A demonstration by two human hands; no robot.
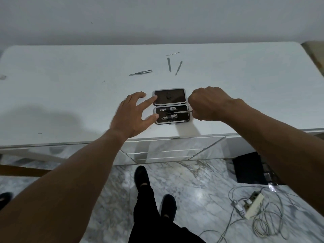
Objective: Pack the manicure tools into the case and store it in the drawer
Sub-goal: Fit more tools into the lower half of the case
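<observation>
Manicure case (171, 106) lies open flat near the front edge of the table (70, 95), its lid half away from me and its tray half toward me. Nearest in the tray sit two nail clippers, one (169, 117) by the front rim and another (168, 109) just behind it, both tucked under the elastic strap, so I count those as packed.

My right hand (208, 104) is clenched around the end of a thin metal tool (183, 111), whose tip reaches over the tray's right rim between the two clippers; I judge I am sliding it under its loop, and it is not seated yet. My left hand (135, 113) holds nothing, fingers spread, with two fingertips resting on the case's left edge to steady it.

Farther back on the table, well apart from the case, four pieces wait loose: tweezers (141, 72), a flat file (169, 64), a small pusher (178, 68) beside it, and a slim pick (172, 53) beyond them.

So roughly half the packing remains. After that the case must be shut and put in a drawer (168, 146), and the drawers below the table front look closed.
</observation>
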